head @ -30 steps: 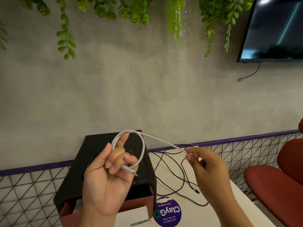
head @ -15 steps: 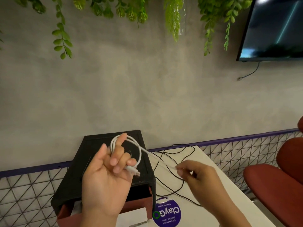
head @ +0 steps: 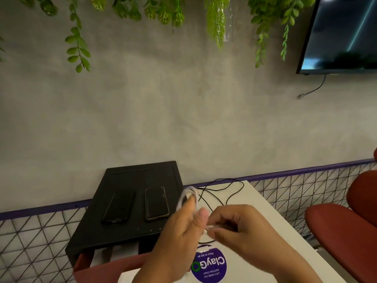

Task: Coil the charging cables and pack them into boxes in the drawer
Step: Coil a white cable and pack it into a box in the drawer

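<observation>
Now: left hand (head: 177, 237) grips white cable coil (head: 182, 198); right hand (head: 242, 229) pinches its loose end.

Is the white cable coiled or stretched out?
Mostly coiled: the white cable loops around fingers of the left hand, a short tail pinched in the right hand. Blur hides the loop count.

The cable (head: 188, 196) round my left hand (head: 179, 237) is white. At seven o'clock, the drawer unit (head: 140, 174) is black. At six, the sticker (head: 210, 266) is purple with white lettering and a green ring. At four, the chair (head: 336, 225) is dark red. At twelve, the leaves (head: 216, 23) are green.
</observation>
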The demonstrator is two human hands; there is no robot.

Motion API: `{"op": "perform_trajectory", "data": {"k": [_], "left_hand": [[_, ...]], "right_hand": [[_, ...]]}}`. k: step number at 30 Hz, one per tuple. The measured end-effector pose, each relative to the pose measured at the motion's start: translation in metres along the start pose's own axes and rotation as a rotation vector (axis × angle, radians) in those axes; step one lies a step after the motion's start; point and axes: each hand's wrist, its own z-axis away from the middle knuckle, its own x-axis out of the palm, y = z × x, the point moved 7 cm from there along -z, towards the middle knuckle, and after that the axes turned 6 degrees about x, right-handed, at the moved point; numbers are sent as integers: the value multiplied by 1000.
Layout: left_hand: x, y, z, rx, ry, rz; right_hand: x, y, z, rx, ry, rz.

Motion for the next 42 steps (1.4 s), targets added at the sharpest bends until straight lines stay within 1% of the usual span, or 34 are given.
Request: {"op": "perform_trajectory", "data": {"k": [2, 4, 7, 9, 11, 13, 15, 17, 20, 22, 24, 27, 29, 31, 33, 36, 38, 41, 42], "left_hand": [[6, 3, 1, 15, -66, 38], [9, 9, 1, 44, -138, 147], [6, 15, -1, 48, -156, 248], [6, 18, 0, 3, -149, 426], [8, 21, 2, -38, -151, 635], [8, 22, 3, -71, -107, 755], [7, 18, 3, -121, -26, 761], [3, 16, 2, -128, 42, 711], [0, 16, 3, -141, 82, 706], [-1, 18, 4, -146, 88, 688], [0, 19, 5, -137, 57, 651], [0, 20, 5, -140, 28, 598], [-6, 21, 6, -145, 86, 626], [-15, 20, 7, -161, 214, 780], [-23, 15, 7, -189, 309, 985], [-31, 8, 6, -251, 359, 1181], [-33, 8, 5, -240, 345, 1303], [-36, 8, 1, -113, 303, 1485], [-36, 9, -2, -62, 243, 1532]], "right_hand": [[-11, -2, 0, -38, 131, -60], [-20, -1, 0, -62, 231, -107], [-24, 5, 0, -88, 330, -151], [-18, 4, 0, -150, 321, -145], [-6, 4, -1, -198, 256, -121], [-1, 3, -2, -188, 225, -132], [-3, 5, -3, -154, 277, -76], [-7, 5, -1, -137, 384, 47], [-5, -1, 0, -184, 446, 249], [-6, 2, 1, -172, 478, 340], [-9, 8, 3, -121, 521, 304], [-7, 15, 2, -65, 528, 212], [-5, 13, 0, -78, 489, 125], [-10, 12, -2, -50, 430, -100], [-19, 15, 0, -37, 424, -323], [-31, 25, 2, -11, 423, -549], [-33, 32, 2, 6, 431, -584], [-29, 37, -1, 57, 435, -463], [-25, 40, -2, 94, 404, -424]]}}
